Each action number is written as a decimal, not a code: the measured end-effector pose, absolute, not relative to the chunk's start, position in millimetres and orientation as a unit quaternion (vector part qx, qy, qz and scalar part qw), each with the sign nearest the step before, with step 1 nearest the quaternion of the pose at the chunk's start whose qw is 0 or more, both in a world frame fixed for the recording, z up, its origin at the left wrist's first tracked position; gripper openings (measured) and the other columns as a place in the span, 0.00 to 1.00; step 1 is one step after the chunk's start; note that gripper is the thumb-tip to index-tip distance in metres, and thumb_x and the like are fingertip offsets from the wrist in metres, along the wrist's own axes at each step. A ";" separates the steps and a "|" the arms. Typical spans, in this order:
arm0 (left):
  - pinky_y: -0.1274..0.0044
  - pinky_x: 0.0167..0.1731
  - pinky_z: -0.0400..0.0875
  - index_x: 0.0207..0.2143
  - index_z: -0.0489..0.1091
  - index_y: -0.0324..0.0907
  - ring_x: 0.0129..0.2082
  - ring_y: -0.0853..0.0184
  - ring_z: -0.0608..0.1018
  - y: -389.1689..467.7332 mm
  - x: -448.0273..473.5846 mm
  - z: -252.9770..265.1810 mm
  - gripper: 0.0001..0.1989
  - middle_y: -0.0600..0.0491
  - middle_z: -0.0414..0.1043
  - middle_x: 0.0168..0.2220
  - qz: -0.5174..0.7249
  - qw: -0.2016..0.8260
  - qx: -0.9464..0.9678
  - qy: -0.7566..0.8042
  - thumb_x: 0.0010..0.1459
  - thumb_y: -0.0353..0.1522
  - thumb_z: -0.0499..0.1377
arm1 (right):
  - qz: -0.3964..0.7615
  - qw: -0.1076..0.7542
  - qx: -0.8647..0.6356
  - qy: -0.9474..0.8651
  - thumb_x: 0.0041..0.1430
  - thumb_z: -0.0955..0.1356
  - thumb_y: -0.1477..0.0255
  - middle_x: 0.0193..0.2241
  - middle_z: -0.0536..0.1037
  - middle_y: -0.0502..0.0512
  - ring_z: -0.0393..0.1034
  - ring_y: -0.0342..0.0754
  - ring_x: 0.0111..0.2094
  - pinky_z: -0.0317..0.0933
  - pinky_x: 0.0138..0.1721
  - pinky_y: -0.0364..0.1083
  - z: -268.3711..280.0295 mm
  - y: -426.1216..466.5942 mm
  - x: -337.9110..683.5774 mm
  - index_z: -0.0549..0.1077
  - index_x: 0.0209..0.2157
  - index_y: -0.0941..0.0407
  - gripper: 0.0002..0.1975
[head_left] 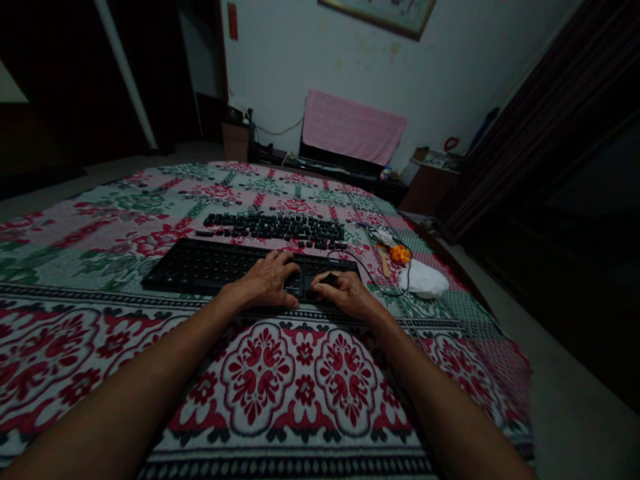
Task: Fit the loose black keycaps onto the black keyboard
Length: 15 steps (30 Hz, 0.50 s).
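Note:
A black keyboard (200, 265) with its keycaps off lies on the patterned bedspread in front of me. My left hand (273, 279) rests across its right-hand part, fingers spread over the top and thumb stretched towards the front edge. Over the number pad end, my right hand (345, 291) is closed around a small dark tool (329, 279), its tip pointing down at the keyboard. The tool's exact kind is too dark to make out, and the fingers cover part of it. Behind the keyboard, loose black keycaps (280, 227) lie in rough rows.
To the right lie a white bundle (424, 279), an orange item (400, 254), a flat wooden stick (384, 261) and a looping black cable (373, 283). The bedspread (300, 387) covers the bed. Farther back, a pink towel (353, 127) hangs over a dark screen.

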<state>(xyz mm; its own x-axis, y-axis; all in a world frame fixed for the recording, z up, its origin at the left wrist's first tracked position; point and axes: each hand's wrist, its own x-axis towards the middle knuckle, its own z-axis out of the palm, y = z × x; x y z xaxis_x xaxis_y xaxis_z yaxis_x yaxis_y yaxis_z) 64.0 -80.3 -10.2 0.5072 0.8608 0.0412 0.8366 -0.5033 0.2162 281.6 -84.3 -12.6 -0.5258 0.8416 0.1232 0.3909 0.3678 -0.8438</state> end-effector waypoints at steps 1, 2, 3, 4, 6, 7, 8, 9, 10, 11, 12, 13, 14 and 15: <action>0.62 0.53 0.60 0.51 0.65 0.47 0.57 0.51 0.59 -80.5 64.0 -9.8 0.35 0.46 0.55 0.59 0.070 0.084 0.864 0.491 0.41 0.50 0.63 | 0.389 0.291 -0.392 -0.781 0.56 0.66 0.63 0.27 0.75 0.53 0.69 0.43 0.27 0.62 0.30 0.41 -14.4 -85.9 281.7 0.75 0.32 0.60 0.14; 0.62 0.53 0.60 0.51 0.66 0.46 0.57 0.51 0.59 -80.6 64.0 -9.5 0.35 0.46 0.55 0.59 0.069 0.083 0.865 0.491 0.42 0.50 0.62 | 0.379 0.298 -0.385 -0.787 0.56 0.66 0.63 0.28 0.76 0.54 0.69 0.44 0.28 0.62 0.31 0.42 -15.9 -87.0 281.9 0.75 0.31 0.59 0.13; 0.61 0.53 0.60 0.51 0.66 0.47 0.57 0.51 0.59 -80.8 63.9 -9.3 0.34 0.46 0.55 0.59 0.068 0.083 0.864 0.491 0.42 0.50 0.62 | 0.369 0.303 -0.373 -0.796 0.56 0.66 0.64 0.30 0.76 0.54 0.69 0.44 0.29 0.63 0.33 0.42 -17.0 -87.6 282.1 0.75 0.31 0.59 0.13; 0.61 0.53 0.60 0.51 0.66 0.47 0.58 0.51 0.58 -80.8 63.7 -9.2 0.34 0.46 0.55 0.59 0.068 0.084 0.864 0.492 0.42 0.50 0.62 | 0.357 0.304 -0.359 -0.807 0.57 0.66 0.64 0.31 0.77 0.55 0.70 0.45 0.31 0.63 0.34 0.42 -17.5 -87.6 282.3 0.75 0.30 0.59 0.12; 0.62 0.53 0.60 0.51 0.65 0.48 0.58 0.52 0.58 -80.9 63.2 -9.5 0.34 0.47 0.55 0.59 0.069 0.087 0.863 0.492 0.42 0.50 0.62 | 0.339 0.294 -0.338 -0.827 0.57 0.66 0.65 0.33 0.77 0.55 0.70 0.45 0.33 0.63 0.36 0.43 -16.1 -86.0 282.2 0.75 0.29 0.59 0.12; 0.62 0.53 0.60 0.51 0.65 0.48 0.58 0.52 0.58 -80.9 63.0 -9.7 0.34 0.48 0.55 0.59 0.071 0.089 0.863 0.492 0.42 0.50 0.62 | 0.337 0.282 -0.338 -0.832 0.57 0.66 0.65 0.33 0.77 0.55 0.70 0.45 0.33 0.63 0.36 0.42 -14.4 -84.7 281.8 0.75 0.30 0.59 0.12; 0.62 0.54 0.59 0.51 0.65 0.48 0.58 0.52 0.58 -81.0 62.8 -9.8 0.34 0.48 0.55 0.59 0.072 0.090 0.864 0.491 0.42 0.50 0.62 | 0.338 0.268 -0.345 -0.834 0.57 0.65 0.65 0.33 0.77 0.55 0.70 0.44 0.32 0.63 0.35 0.42 -12.3 -83.2 281.1 0.75 0.30 0.59 0.12; 0.62 0.53 0.60 0.51 0.65 0.48 0.58 0.52 0.59 -81.1 62.6 -9.9 0.34 0.48 0.55 0.59 0.073 0.090 0.864 0.490 0.42 0.50 0.62 | 0.343 0.252 -0.355 -0.833 0.57 0.65 0.65 0.33 0.77 0.55 0.69 0.44 0.31 0.62 0.34 0.42 -10.0 -81.8 280.2 0.75 0.31 0.59 0.12; 0.62 0.53 0.60 0.52 0.65 0.48 0.57 0.52 0.59 -81.2 62.5 -9.9 0.34 0.47 0.55 0.59 0.073 0.089 0.864 0.490 0.42 0.50 0.62 | 0.348 0.237 -0.364 -0.831 0.57 0.65 0.65 0.32 0.76 0.54 0.69 0.43 0.30 0.62 0.32 0.41 -7.8 -80.5 279.2 0.75 0.32 0.59 0.12; 0.63 0.53 0.60 0.52 0.65 0.48 0.57 0.52 0.59 -81.4 62.5 -9.7 0.34 0.47 0.55 0.59 0.072 0.089 0.864 0.490 0.42 0.50 0.62 | 0.350 0.224 -0.371 -0.830 0.57 0.65 0.65 0.32 0.76 0.54 0.69 0.43 0.29 0.62 0.31 0.41 -5.9 -79.5 278.1 0.75 0.32 0.60 0.13; 0.63 0.53 0.60 0.52 0.65 0.48 0.57 0.52 0.59 -81.6 62.6 -9.5 0.34 0.47 0.55 0.59 0.071 0.088 0.864 0.491 0.42 0.50 0.62 | 0.351 0.215 -0.377 -0.830 0.58 0.64 0.64 0.31 0.76 0.54 0.69 0.43 0.29 0.61 0.31 0.41 -4.5 -78.7 277.0 0.75 0.31 0.60 0.14; 0.63 0.53 0.60 0.52 0.65 0.48 0.57 0.52 0.59 -81.9 62.6 -9.3 0.34 0.47 0.55 0.59 0.070 0.087 0.864 0.492 0.43 0.50 0.62 | 0.349 0.211 -0.383 -0.829 0.58 0.64 0.63 0.30 0.75 0.54 0.69 0.43 0.29 0.61 0.30 0.41 -3.6 -78.3 276.1 0.75 0.29 0.60 0.15; 0.63 0.53 0.60 0.52 0.65 0.47 0.57 0.52 0.59 -82.1 62.7 -9.1 0.34 0.47 0.55 0.59 0.069 0.086 0.864 0.491 0.43 0.50 0.62 | 0.348 0.211 -0.391 -0.826 0.58 0.64 0.62 0.29 0.75 0.54 0.69 0.43 0.29 0.61 0.30 0.40 -3.1 -78.1 275.4 0.75 0.28 0.61 0.17; 0.63 0.53 0.60 0.52 0.65 0.47 0.58 0.52 0.58 -82.3 62.7 -8.9 0.34 0.47 0.55 0.59 0.069 0.086 0.864 0.491 0.43 0.50 0.62 | 0.350 0.214 -0.399 -0.820 0.58 0.63 0.61 0.28 0.75 0.54 0.68 0.43 0.28 0.61 0.29 0.40 -2.9 -78.2 275.0 0.75 0.27 0.61 0.18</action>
<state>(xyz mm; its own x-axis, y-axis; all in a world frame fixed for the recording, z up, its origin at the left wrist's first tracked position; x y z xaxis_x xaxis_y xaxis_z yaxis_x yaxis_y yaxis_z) 62.7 -82.3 -8.9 0.5089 0.8601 0.0344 0.8365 -0.5036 0.2159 275.0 -78.2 -2.9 -0.5898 0.8044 0.0709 0.5056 0.4363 -0.7443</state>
